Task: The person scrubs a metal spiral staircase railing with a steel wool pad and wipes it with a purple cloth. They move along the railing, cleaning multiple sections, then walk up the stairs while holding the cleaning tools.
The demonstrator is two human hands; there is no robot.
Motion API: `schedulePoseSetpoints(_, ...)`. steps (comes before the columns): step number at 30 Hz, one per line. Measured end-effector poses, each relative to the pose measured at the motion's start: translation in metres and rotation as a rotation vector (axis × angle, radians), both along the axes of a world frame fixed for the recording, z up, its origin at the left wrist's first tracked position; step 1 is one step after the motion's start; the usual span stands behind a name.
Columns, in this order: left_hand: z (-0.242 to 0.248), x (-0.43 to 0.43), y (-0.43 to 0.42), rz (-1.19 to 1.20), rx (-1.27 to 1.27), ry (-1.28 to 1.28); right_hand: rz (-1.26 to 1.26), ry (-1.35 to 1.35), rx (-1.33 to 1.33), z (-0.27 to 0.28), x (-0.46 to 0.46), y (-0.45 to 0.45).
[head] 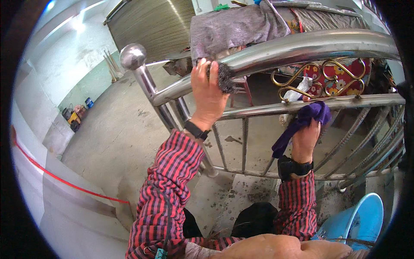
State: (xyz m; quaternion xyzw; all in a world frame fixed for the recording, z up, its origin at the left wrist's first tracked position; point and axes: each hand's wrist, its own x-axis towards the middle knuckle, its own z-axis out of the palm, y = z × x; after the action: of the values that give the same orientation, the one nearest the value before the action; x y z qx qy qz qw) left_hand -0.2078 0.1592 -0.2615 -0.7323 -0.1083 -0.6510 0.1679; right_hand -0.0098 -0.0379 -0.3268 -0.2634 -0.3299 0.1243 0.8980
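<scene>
My left hand [208, 87] presses a dark grey scouring pad [225, 78] onto the thick stainless-steel handrail [307, 48]. A black band circles that wrist. Farther right, my right hand [305, 139] grips a bunched purple cloth [312, 113] against the thinner lower rail [359, 101], and one end of the cloth hangs down. Gold-coloured scrollwork [323, 79] fills part of the gap between the two rails. At the left, the railing ends in a post topped by a steel ball [133, 56]. Thin balusters [245, 144] run below the lower rail.
A blue plastic bucket [367, 217] stands at lower right, near the stained steps [223, 197]. Beyond the railing are a grey cloth [226, 29] draped over a large object, a red stool [242, 92] and a roller shutter [152, 29]. A red strip [71, 181] crosses at left.
</scene>
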Motion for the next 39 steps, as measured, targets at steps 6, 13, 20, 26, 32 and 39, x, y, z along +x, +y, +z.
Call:
schedulePoseSetpoints(6, 0.067, 0.090, -0.077, -0.196, 0.127, 0.049, 0.181, 0.011, 0.108, -0.005, 0.001, -0.003)
schedulePoseSetpoints(13, 0.032, 0.010, -0.014, -0.156, -0.103, 0.083, 0.184, 0.010, 0.096, 0.002, -0.010, -0.005)
schedulePoseSetpoints(20, 0.045, -0.006, -0.041, -0.118, 0.053, -0.012, 0.145, 0.074, 0.094, 0.007, -0.020, -0.006)
schedulePoseSetpoints(26, 0.073, 0.073, -0.078, -0.126, 0.068, 0.048, 0.292, 0.166, 0.050, -0.015, -0.021, -0.004)
schedulePoseSetpoints(32, -0.036, -0.073, 0.061, -0.001, -0.183, 0.082, 0.016, -0.174, -0.113, -0.028, -0.016, 0.002)
schedulePoseSetpoints(39, -0.155, -0.265, 0.053, -1.426, -1.143, -0.703, 0.182, -0.167, -0.084, -0.028, -0.035, -0.017)
